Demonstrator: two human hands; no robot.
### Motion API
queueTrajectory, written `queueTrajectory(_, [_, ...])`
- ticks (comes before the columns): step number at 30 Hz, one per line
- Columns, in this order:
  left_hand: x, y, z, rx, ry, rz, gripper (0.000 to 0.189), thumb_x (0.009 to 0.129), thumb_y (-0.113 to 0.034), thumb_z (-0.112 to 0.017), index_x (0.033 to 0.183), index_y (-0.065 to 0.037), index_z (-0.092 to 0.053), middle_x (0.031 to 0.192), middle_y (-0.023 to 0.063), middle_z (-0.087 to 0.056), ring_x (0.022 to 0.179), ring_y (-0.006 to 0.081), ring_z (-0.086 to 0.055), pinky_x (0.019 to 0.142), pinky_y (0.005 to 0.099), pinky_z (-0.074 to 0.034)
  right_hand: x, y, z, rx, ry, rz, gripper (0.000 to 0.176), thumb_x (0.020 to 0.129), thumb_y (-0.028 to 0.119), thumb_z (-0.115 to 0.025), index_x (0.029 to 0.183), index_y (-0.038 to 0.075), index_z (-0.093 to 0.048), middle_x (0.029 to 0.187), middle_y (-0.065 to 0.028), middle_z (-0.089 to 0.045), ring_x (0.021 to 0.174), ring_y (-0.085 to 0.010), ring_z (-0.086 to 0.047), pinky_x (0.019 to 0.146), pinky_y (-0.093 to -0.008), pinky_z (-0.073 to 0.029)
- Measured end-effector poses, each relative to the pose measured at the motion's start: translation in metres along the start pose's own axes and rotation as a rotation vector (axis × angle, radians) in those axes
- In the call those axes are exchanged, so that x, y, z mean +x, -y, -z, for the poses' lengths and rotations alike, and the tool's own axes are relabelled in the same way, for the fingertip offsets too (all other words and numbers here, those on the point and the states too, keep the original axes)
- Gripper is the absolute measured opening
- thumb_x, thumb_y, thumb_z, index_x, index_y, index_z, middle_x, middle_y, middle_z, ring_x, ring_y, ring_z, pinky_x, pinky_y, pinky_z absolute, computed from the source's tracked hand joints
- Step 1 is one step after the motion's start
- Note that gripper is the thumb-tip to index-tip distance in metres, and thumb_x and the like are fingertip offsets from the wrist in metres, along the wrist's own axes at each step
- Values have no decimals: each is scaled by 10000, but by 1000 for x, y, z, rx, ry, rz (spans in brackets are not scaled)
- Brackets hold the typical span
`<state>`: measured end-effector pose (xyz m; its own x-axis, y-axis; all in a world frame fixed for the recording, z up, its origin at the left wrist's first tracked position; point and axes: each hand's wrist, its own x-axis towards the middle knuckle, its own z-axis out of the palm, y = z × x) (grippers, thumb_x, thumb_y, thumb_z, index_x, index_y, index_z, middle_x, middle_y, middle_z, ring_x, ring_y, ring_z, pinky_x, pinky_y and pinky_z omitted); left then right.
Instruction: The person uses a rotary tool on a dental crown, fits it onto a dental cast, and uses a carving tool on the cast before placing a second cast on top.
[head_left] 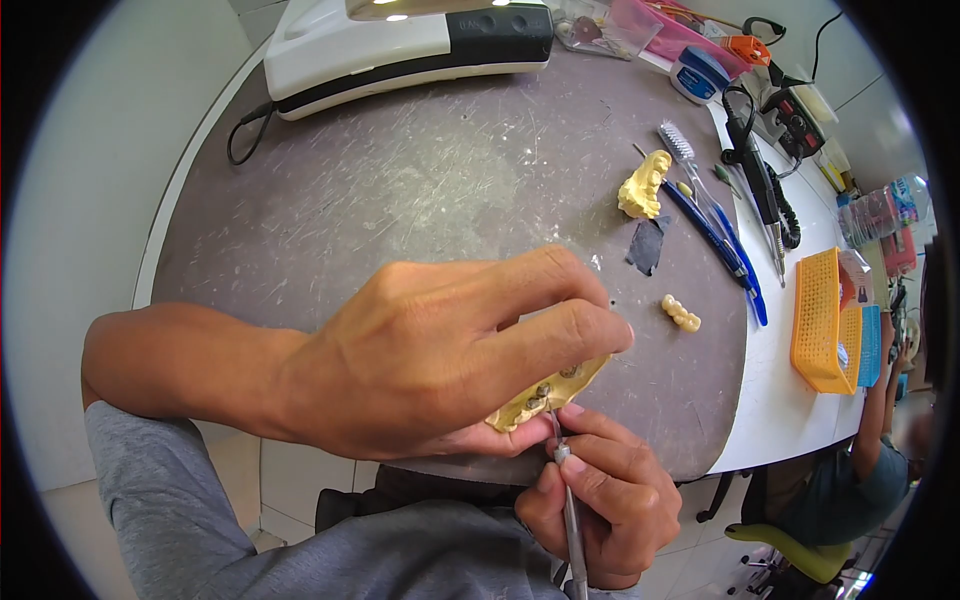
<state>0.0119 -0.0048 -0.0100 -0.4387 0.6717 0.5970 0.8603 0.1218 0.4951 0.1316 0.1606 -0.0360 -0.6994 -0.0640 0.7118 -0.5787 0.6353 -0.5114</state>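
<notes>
My left hand point(440, 350) grips a pale yellow dental cast point(545, 395) over the near edge of the dark work mat point(420, 170). Small grey metal parts sit in the cast's top. My right hand point(600, 490) holds a thin metal hand instrument point(570, 510) like a pen, its tip touching the cast from below. Most of the cast is hidden under my left fingers.
A second yellow cast point(645, 185), a small row of model teeth point(681, 314), a dark paper scrap point(646, 246), a toothbrush point(690, 165), blue pens point(725, 250) and a black handpiece point(755, 175) lie right. An orange basket point(820, 320) stands further right; a white machine point(400, 45) at the back. Another person sits at lower right point(860, 470).
</notes>
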Motion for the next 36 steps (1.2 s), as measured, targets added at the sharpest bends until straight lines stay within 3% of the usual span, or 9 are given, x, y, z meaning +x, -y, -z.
queueTrajectory(20, [0,2,-4,43,-23,-29,585,521,-75,-847,1083,-57,-682,975,79,-698,734,176,-699,525,264,-572,0,0,0,-8,0,-19,253,723,4,-818,863,-37,-611,752,-170,-685,804,-349,-755,660,-362,-643])
queueTrajectory(36, [-1,2,-5,42,-15,-39,550,568,-131,-872,1080,-53,-688,979,91,-700,733,177,-704,538,260,-582,-2,-5,0,-6,-8,13,245,750,15,-809,868,-42,-602,753,-176,-683,804,-351,-753,649,-360,-645])
